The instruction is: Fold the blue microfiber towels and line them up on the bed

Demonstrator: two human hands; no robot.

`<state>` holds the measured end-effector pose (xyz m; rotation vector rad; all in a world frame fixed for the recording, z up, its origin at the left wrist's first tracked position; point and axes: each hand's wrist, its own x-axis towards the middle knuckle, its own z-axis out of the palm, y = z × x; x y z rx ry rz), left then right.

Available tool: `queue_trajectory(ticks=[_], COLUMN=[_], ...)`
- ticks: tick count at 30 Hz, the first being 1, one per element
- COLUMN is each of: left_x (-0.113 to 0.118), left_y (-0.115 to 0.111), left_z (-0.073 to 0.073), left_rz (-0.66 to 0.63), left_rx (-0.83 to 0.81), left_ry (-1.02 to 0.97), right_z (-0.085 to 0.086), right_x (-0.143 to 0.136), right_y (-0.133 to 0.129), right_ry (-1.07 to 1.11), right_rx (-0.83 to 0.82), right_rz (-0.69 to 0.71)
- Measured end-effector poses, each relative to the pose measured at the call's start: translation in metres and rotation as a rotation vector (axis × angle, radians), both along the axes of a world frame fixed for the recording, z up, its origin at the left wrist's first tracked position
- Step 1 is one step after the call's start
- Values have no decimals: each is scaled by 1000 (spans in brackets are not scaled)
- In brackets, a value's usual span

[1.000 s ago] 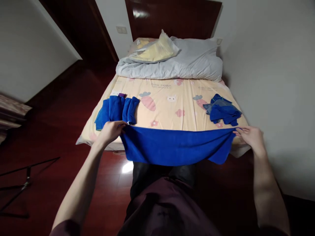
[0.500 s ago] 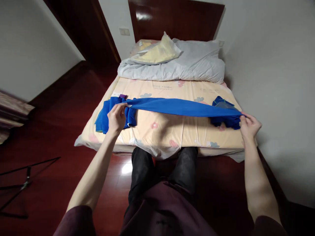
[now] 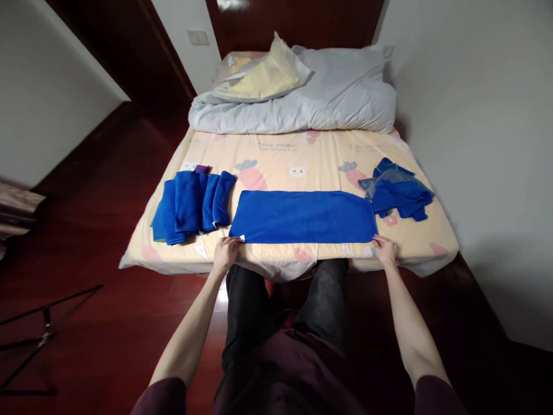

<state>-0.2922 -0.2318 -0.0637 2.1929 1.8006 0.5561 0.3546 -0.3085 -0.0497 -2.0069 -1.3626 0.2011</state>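
Observation:
A long blue towel [image 3: 305,218] lies flat on the bed [image 3: 280,158], spread between my hands. My left hand [image 3: 225,253] pinches its near left corner, where a small white tag shows. The near right corner is between the fingers of my right hand [image 3: 384,251]. Left of the towel are several folded blue cloths [image 3: 188,204], side by side and partly overlapping, with a bit of purple cloth [image 3: 202,169] behind them. To its right is a crumpled heap of blue and grey cloths [image 3: 400,193], touching or nearly touching the towel's right end.
A rolled-back grey quilt [image 3: 345,92] and a yellow item in clear wrapping [image 3: 268,75] lie toward the headboard [image 3: 298,23]. A wall [image 3: 475,144] runs close along the right. Thin black stand legs [image 3: 46,325] stand on the floor at left.
The towel was held stretched in the air above the bed; now it lies flat. Both hands have come lower and nearer to me, and the right hand has moved left.

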Motion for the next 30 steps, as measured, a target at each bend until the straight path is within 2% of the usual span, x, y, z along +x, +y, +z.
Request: queue_trajectory(ticks=[2,5,8,13,17,20,23,27,30], left_x=[-3,-9,-16,-26,-18,8,51,113,152], left_y=[-1,-4,-13,-41,-55,-50,-27,11,28], left_z=[3,10,13,10,19,32,39,32,20], left_rz=[26,73,37,-65,-112,-101,-91,-143,-228], left_rx=[45,71,80,102,127,157,134,77,102], left_ry=[51,113,157,216,232,208,116,11,-12], right_z=[-11,-19,-17,-9,-7,-8,-10,-7,0], right_x=[3,9,11,4,-1,-4,-14,-41,-76], right_y=[-7,-14,-21,-31,-32,-26,-20,-20,-19], right_ry=[39,66,21,-64,-72,-81,-99,-176,-233], right_rx=[-43,-76,-116,-156,-162,-210,-209,-127,-112], right_rz=[-49,-95,-60,-6,-6,-30,-64,-48,69])
